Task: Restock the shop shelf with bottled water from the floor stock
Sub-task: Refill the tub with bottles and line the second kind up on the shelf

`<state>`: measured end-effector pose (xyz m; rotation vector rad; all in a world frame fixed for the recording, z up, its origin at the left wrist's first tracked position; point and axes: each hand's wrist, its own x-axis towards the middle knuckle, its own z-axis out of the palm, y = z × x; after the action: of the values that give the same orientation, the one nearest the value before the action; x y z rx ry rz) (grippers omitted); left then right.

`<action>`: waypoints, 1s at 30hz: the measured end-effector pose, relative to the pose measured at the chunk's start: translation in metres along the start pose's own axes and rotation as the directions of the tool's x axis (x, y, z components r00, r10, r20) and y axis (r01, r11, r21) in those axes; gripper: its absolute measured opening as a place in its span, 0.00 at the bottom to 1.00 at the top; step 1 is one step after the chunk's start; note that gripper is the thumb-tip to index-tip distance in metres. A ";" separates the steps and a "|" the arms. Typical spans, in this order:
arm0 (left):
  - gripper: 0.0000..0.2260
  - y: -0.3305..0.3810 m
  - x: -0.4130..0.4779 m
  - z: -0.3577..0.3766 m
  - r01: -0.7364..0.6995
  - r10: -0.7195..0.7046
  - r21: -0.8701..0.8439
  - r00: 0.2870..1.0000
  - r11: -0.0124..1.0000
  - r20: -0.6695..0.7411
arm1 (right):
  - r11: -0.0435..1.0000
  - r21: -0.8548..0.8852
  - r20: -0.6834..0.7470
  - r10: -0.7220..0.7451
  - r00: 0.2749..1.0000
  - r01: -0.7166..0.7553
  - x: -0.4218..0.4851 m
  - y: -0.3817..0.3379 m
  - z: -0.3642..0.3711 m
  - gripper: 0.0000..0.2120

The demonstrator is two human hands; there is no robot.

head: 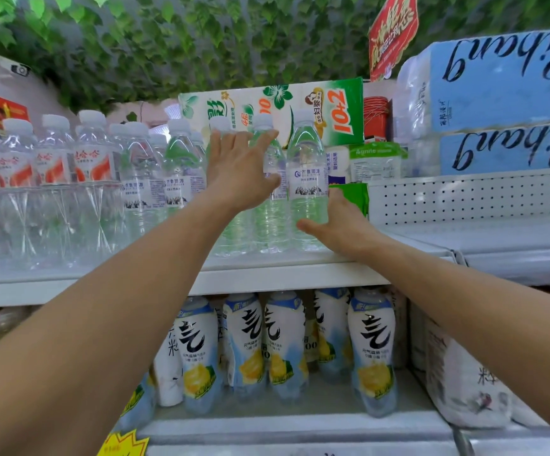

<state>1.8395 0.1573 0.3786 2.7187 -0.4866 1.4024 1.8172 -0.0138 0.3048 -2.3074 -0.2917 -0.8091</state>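
Clear water bottles with white caps and blue-and-white labels stand in rows on the upper shelf (267,278). My left hand (239,169) is spread flat, fingers apart, against the front of two bottles in the middle, one of them (268,222) showing below my palm. The rightmost bottle (306,179) stands upright at the row's end. My right hand (336,222) lies low against that bottle's right side near its base, fingers extended behind it, thumb in front. Neither hand wraps a bottle fully.
More water bottles with red labels (49,159) fill the shelf's left. A green-and-white tissue pack (276,106) stands behind the bottles, blue tissue packs (503,103) at the right. Yellow-and-white drink bottles (286,343) fill the lower shelf. A perforated divider (464,199) borders the right.
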 end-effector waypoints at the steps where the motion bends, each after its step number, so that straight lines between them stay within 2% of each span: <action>1: 0.34 0.001 -0.004 0.002 -0.004 0.005 0.011 1.000 1.000 -0.011 | 1.000 -0.020 0.004 -0.011 1.000 0.011 -0.002 0.000 -0.001 0.37; 4: 0.34 0.008 -0.024 0.006 -0.047 0.044 -0.029 0.994 0.998 -0.098 | 0.989 -0.130 -0.065 -0.076 0.995 0.067 -0.011 0.001 -0.005 0.37; 8: 0.29 0.023 -0.064 0.013 -0.172 0.142 -0.083 0.947 0.982 -0.288 | 0.915 -0.384 -0.179 -0.209 0.961 0.128 -0.046 0.007 -0.021 0.31; 11: 0.25 0.043 -0.102 0.020 -0.177 0.123 -0.159 0.946 0.971 -0.300 | 0.835 -0.523 -0.206 -0.317 0.926 0.170 -0.081 0.025 -0.036 0.25; 15: 0.22 0.083 -0.157 0.030 -0.208 0.152 -0.223 0.958 0.952 -0.243 | 0.784 -0.598 -0.216 -0.355 0.909 0.165 -0.132 0.066 -0.057 0.22; 20: 0.21 0.154 -0.220 0.048 -0.360 0.343 -0.374 0.933 0.855 -0.113 | 0.732 -0.665 -0.157 -0.335 0.929 0.152 -0.200 0.115 -0.087 0.19; 23: 0.22 0.207 -0.247 0.058 -0.368 0.395 -0.442 0.918 0.818 -0.033 | 0.688 -0.703 -0.103 -0.348 0.932 0.179 -0.243 0.145 -0.107 0.17; 26: 0.22 0.267 -0.272 0.072 -0.310 0.399 -0.532 0.915 0.788 0.057 | 0.686 -0.710 -0.024 -0.247 0.969 0.158 -0.286 0.187 -0.126 0.17; 30: 0.24 0.345 -0.318 0.106 -0.191 0.397 -0.581 0.883 0.791 0.250 | 0.738 -0.671 0.103 -0.002 0.995 0.071 -0.347 0.256 -0.148 0.20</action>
<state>1.6488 -0.1084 0.0263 2.4649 -1.1852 0.6241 1.5786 -0.3009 0.0429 -3.0424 -0.0802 -0.9332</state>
